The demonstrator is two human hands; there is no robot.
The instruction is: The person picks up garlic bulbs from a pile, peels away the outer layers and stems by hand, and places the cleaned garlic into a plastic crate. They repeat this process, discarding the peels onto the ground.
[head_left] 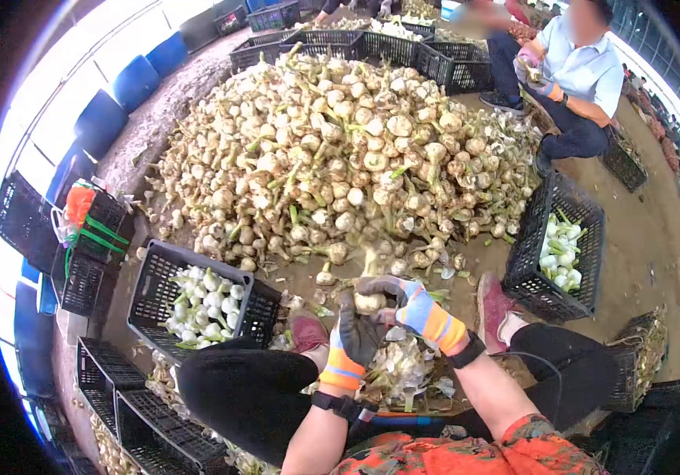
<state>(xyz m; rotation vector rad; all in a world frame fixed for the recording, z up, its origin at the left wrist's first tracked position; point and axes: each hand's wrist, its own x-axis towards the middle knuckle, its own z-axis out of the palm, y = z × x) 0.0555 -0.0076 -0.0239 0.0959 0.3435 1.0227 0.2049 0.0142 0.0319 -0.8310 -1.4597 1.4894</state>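
Between my gloved hands is a garlic bulb (369, 302), its stem pointing up toward the heap. My left hand (358, 336), in a grey and orange glove, is closed round the bulb from below and the left. From the right, the fingers of my right hand (417, 307), in a grey, blue and orange glove, curl over the bulb's top and side. Beneath both hands, peeled skins and stem scraps (407, 368) lie between my legs. A large heap of untrimmed garlic (332, 158) rises just beyond them.
A black crate (146, 297) of cleaned white bulbs stands left of my knees, and another crate (581, 293) of them stands right. Stacked crates (154, 419) sit at lower left. A gloved person (585, 71) sits at upper right, near more crates (455, 67).
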